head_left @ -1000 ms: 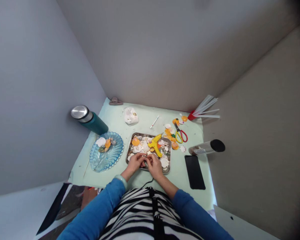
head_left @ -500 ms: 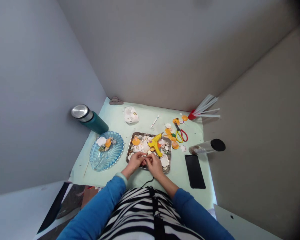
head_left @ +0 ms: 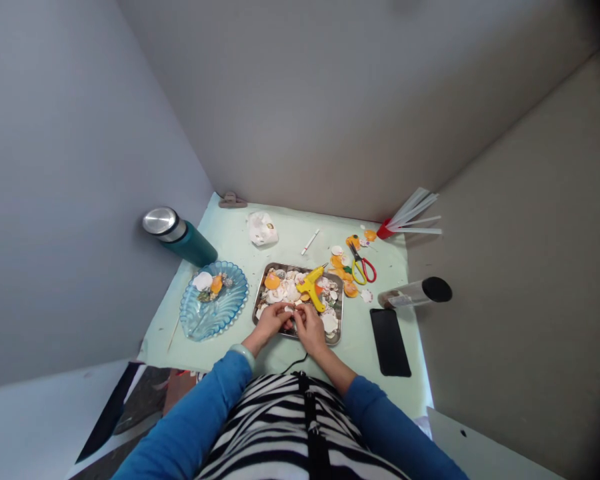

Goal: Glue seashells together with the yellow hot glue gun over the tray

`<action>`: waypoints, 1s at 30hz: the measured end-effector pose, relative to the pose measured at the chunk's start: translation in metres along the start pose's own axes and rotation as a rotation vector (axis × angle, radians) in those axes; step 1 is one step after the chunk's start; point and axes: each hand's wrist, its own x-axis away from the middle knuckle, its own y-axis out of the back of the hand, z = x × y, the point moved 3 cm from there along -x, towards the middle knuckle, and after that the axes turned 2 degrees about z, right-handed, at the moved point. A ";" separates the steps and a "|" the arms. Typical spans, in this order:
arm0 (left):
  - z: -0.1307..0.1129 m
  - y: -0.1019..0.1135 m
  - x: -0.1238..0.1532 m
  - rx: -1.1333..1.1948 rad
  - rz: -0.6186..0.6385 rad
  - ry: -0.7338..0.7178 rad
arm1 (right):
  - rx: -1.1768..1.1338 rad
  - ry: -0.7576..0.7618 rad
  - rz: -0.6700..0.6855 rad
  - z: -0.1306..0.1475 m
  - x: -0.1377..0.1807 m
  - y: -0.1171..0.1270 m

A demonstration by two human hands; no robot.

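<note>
- I am pinching one small shell [head_left: 290,310] with both grips, my left hand [head_left: 273,323] and right hand [head_left: 310,327] meeting fingertip to fingertip over the near edge of one metal tray [head_left: 336,337].
- One yellow glue gun [head_left: 311,287] is lying across the heaped shells [head_left: 280,291], which are too many to count.
- One blue dish [head_left: 190,327], one bottle [head_left: 183,237], one pair of scissors [head_left: 363,265] and one phone [head_left: 390,341] are sitting on the pale green table [head_left: 280,237].
- Plain grey walls are enclosing the table.

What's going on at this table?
A person is working over a metal tray of shells. The left hand and right hand meet at its near edge, fingertips pinching a small piece, too small to identify. A yellow glue gun lies on the shells just beyond the hands. A blue dish holding a few shells sits to the left; scissors and a phone lie to the right.
</note>
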 end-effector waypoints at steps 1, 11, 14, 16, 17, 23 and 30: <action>0.000 0.000 0.000 -0.011 -0.005 0.001 | 0.008 0.011 -0.006 0.001 0.000 0.000; 0.005 0.002 -0.004 -0.070 -0.032 0.008 | 0.076 0.025 0.005 0.000 0.002 -0.003; 0.004 0.001 -0.002 -0.070 -0.026 0.010 | 0.080 0.001 -0.010 -0.001 0.001 -0.004; 0.002 0.000 -0.001 -0.065 -0.016 0.012 | 0.056 -0.019 -0.026 -0.001 0.000 -0.003; 0.001 -0.001 0.000 -0.057 -0.010 0.013 | 0.033 -0.028 -0.033 -0.001 -0.001 -0.002; -0.001 -0.002 0.001 -0.023 -0.012 0.020 | -0.160 -0.109 -0.069 -0.005 -0.005 0.002; 0.003 0.000 -0.002 -0.067 -0.073 0.020 | -0.068 -0.029 -0.036 -0.001 -0.002 0.002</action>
